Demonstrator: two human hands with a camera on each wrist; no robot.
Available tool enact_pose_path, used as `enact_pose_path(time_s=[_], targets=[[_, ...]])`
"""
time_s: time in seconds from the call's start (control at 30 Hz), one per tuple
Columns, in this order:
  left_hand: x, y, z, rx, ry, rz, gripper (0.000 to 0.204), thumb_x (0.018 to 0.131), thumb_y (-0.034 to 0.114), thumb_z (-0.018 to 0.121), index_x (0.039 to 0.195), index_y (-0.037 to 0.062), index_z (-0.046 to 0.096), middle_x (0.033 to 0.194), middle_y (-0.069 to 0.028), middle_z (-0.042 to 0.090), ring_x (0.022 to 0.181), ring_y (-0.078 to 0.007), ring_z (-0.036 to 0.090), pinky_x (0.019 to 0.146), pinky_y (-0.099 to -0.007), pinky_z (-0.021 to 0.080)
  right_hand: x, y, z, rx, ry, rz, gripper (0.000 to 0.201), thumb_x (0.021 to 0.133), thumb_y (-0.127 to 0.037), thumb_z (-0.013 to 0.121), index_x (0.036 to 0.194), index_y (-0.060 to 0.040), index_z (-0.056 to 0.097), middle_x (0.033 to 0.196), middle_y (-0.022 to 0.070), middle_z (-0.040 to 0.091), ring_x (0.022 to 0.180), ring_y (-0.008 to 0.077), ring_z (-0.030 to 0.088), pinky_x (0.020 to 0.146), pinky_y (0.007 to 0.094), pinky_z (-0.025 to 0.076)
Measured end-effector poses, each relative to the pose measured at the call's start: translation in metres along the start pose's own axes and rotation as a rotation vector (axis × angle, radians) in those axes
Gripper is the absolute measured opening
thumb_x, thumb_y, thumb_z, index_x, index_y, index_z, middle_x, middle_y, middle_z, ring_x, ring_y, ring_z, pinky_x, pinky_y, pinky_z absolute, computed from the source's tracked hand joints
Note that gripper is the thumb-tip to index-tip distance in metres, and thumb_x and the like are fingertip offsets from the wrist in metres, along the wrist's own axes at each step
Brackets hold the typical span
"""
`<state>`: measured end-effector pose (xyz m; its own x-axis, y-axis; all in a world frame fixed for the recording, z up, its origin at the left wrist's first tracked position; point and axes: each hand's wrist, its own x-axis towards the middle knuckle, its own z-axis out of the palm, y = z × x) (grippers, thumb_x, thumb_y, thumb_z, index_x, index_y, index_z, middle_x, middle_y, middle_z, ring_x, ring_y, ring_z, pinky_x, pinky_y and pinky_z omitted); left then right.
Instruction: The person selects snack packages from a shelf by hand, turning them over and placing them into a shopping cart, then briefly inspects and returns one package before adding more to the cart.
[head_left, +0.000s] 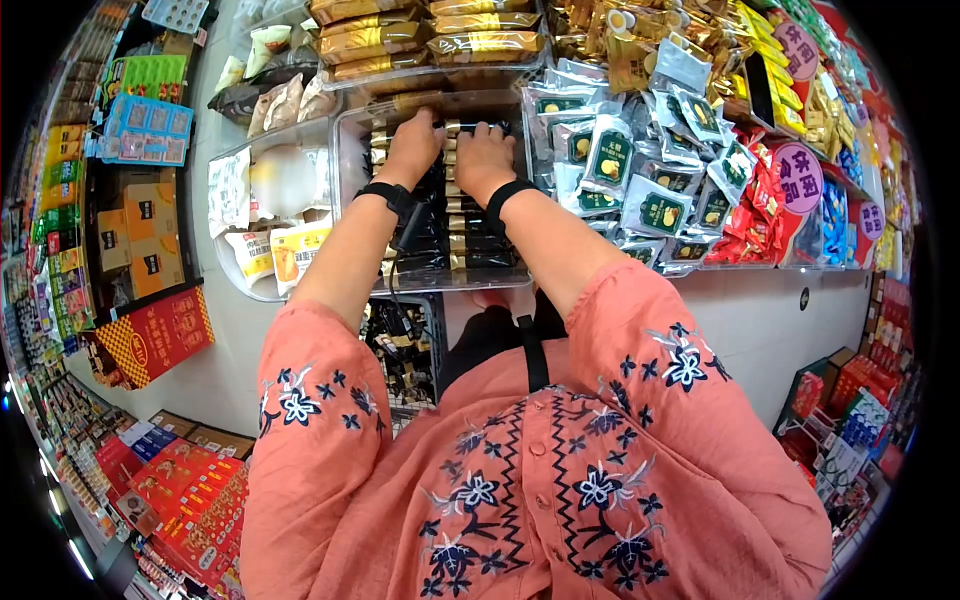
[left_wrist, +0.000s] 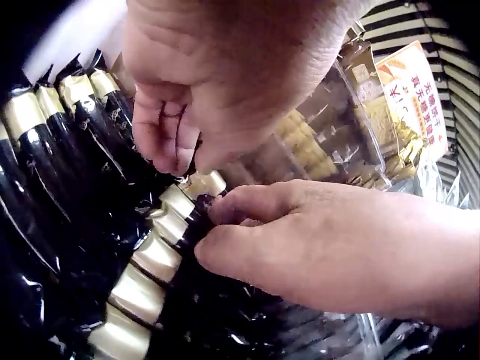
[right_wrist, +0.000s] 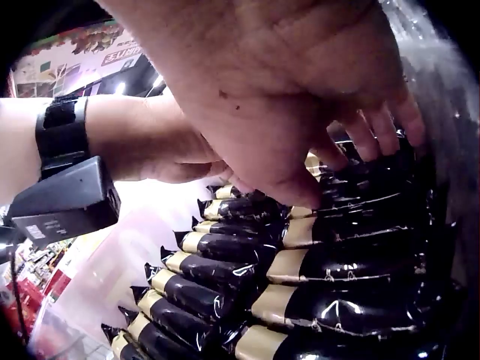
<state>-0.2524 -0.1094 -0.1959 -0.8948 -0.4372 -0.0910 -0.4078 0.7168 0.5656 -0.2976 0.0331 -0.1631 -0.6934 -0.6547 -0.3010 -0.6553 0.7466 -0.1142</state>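
Black-and-gold packets (head_left: 470, 225) lie crosswise in rows; both hands (head_left: 450, 150) pinch them with curled fingers.

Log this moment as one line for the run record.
left hand: pinching black-and-gold packets | right hand: fingers curled on same packets | place: clear bin on shop shelf | neighbours: green pouches

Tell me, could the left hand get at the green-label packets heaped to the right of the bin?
Probably not easily. The left hand is down in the clear bin on the black-and-gold packets, and the right hand lies between it and the green-label packets.
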Motion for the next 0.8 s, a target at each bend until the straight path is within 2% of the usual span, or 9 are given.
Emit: enact_pose_path(time_s=[0.17, 0.27, 0.37, 0.47, 0.57, 0.67, 0.73, 0.8], targets=[[-0.002, 0.013, -0.009, -0.127, 0.046, 0.064, 0.032, 0.090, 0.022, 0.069, 0.109, -0.0022, 0.060, 0.092, -0.0241, 0.070, 0.092, -0.0449, 0.066, 0.081, -0.0486, 0.052, 0.004, 0.001, -0.006, 0.040, -0.065, 0.015, 0.039, 0.090, -0.024, 0.062, 0.127, -0.0105, 0.063, 0.129, 0.0145, 0.056, 0.121, 0.0354, 0.051, 0.100, 0.0528, 0.038], [0.001, 0.013, -0.014, -0.045, 0.004, 0.086, 0.033, 0.090, 0.021, 0.070, 0.112, -0.0011, 0.060, 0.094, -0.0235, 0.070, 0.093, -0.0445, 0.066, 0.080, -0.0480, 0.052, -0.004, -0.003, -0.002, 0.017, -0.058, 0.017, 0.039, 0.091, -0.023, 0.062, 0.127, -0.0097, 0.062, 0.131, 0.0154, 0.056, 0.122, 0.0360, 0.051, 0.101, 0.0529, 0.039], [-0.004, 0.012, -0.011, -0.072, -0.010, 0.034, 0.031, 0.090, 0.021, 0.067, 0.109, -0.0018, 0.059, 0.097, -0.0264, 0.069, 0.097, -0.0468, 0.064, 0.085, -0.0518, 0.050, -0.003, -0.003, 0.002, 0.004, -0.042, 0.014, 0.038, 0.092, -0.023, 0.061, 0.128, -0.0090, 0.061, 0.132, 0.0159, 0.055, 0.122, 0.0365, 0.051, 0.101, 0.0523, 0.039], [-0.006, 0.011, -0.002, -0.047, 0.011, -0.073, 0.036, 0.091, 0.028, 0.066, 0.110, -0.0017, 0.059, 0.102, -0.0269, 0.069, 0.099, -0.0479, 0.063, 0.087, -0.0524, 0.050, 0.000, 0.000, 0.000, 0.033, -0.047, 0.018, 0.037, 0.092, -0.021, 0.060, 0.128, -0.0093, 0.061, 0.132, 0.0169, 0.055, 0.121, 0.0366, 0.052, 0.100, 0.0517, 0.039], [-0.006, 0.029, -0.012, -0.048, -0.013, -0.182, 0.041, 0.092, 0.036, 0.064, 0.109, -0.0016, 0.062, 0.106, -0.0273, 0.069, 0.101, -0.0482, 0.063, 0.088, -0.0521, 0.050, 0.000, 0.000, 0.001, 0.024, -0.025, 0.030, 0.036, 0.092, -0.021, 0.060, 0.127, -0.0097, 0.062, 0.131, 0.0170, 0.054, 0.121, 0.0364, 0.051, 0.099, 0.0516, 0.040], [-0.004, 0.031, -0.013, -0.030, 0.020, -0.197, 0.052, 0.094, 0.047, 0.062, 0.102, -0.0046, 0.065, 0.102, -0.0322, 0.067, 0.098, -0.0483, 0.063, 0.086, -0.0521, 0.050, -0.001, -0.002, -0.002, 0.004, -0.009, 0.029, 0.036, 0.092, -0.022, 0.060, 0.126, -0.0098, 0.063, 0.129, 0.0159, 0.054, 0.120, 0.0362, 0.050, 0.098, 0.0522, 0.040], [-0.002, 0.035, -0.011, -0.007, 0.014, -0.249, 0.044, 0.093, 0.042, 0.062, 0.099, -0.0018, 0.068, 0.105, -0.0287, 0.068, 0.101, -0.0466, 0.063, 0.088, -0.0514, 0.050, 0.001, -0.002, 0.001, -0.002, 0.002, 0.025, 0.036, 0.091, -0.023, 0.061, 0.125, -0.0097, 0.063, 0.128, 0.0147, 0.053, 0.119, 0.0362, 0.050, 0.098, 0.0529, 0.040], [-0.001, 0.033, -0.007, -0.007, 0.033, -0.282, 0.039, 0.092, 0.038, 0.062, 0.097, 0.0001, 0.070, 0.106, -0.0264, 0.069, 0.103, -0.0454, 0.064, 0.089, -0.0509, 0.050, -0.002, -0.002, 0.003, 0.052, 0.014, 0.019, 0.035, 0.090, -0.019, 0.060, 0.122, -0.0047, 0.063, 0.127, 0.0188, 0.053, 0.119, 0.0387, 0.050, 0.099, 0.0526, 0.041]])
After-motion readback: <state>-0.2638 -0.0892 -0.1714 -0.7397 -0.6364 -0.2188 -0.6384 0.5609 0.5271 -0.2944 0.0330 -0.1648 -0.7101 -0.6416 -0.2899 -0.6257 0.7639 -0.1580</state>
